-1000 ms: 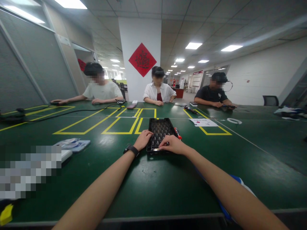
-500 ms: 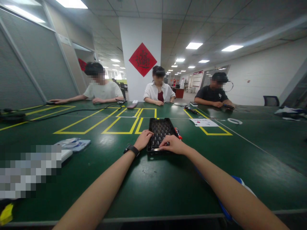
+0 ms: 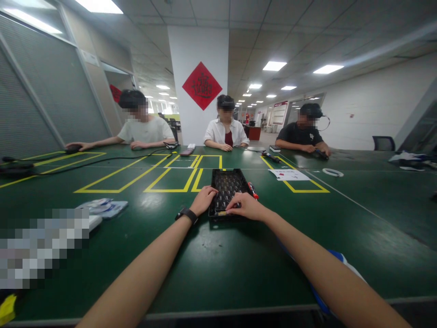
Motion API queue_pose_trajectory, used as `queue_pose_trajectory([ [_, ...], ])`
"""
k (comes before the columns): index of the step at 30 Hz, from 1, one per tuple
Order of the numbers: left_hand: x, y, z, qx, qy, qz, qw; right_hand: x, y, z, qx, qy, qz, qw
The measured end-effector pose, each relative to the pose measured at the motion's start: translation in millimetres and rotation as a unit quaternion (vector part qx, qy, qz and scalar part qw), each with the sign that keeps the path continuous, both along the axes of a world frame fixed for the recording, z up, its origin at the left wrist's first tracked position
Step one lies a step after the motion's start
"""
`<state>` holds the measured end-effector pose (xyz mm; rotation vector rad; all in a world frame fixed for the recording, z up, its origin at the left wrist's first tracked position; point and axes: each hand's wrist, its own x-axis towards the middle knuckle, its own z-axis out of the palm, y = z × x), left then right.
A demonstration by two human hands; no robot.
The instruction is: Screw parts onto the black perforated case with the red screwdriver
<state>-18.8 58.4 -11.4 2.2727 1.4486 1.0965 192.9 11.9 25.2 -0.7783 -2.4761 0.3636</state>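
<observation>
A black rectangular tray (image 3: pixel 228 187) with rows of small round pockets lies on the green table in front of me. My left hand (image 3: pixel 204 199) grips its left rim, fingers curled over the edge, a dark watch on the wrist. At the near right corner, my right hand (image 3: pixel 244 206) is closed in a pinch low over the front edge. A small flat yellowish piece (image 3: pixel 221 213) shows just left of those fingertips. What the fingers pinch is too small to name. A red-and-black object (image 3: pixel 253 190) lies against the tray's right side, partly behind my right hand.
Yellow tape (image 3: pixel 167 190) outlines boxes on the green table (image 3: pixel 191 273). A paper sheet (image 3: pixel 290 175) and a white ring (image 3: pixel 332 172) lie to the right. Packets (image 3: pixel 105 208) lie on the left. Three people sit across; a black cable (image 3: pixel 102 159) runs along the left.
The small piece by my right fingertips looked whitish and now looks yellowish. Both hands stay at the tray. Across the table, the left person's hand has shifted slightly.
</observation>
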Motion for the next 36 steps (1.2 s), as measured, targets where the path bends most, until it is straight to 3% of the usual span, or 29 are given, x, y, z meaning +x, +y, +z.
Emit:
queue_pose_trajectory([
  [36, -1.4, 1.3, -2.8, -0.006, -0.01, 0.004, 1.0, -0.1, -1.3, 1.6, -0.036, -0.014, -0.022, 0.999],
])
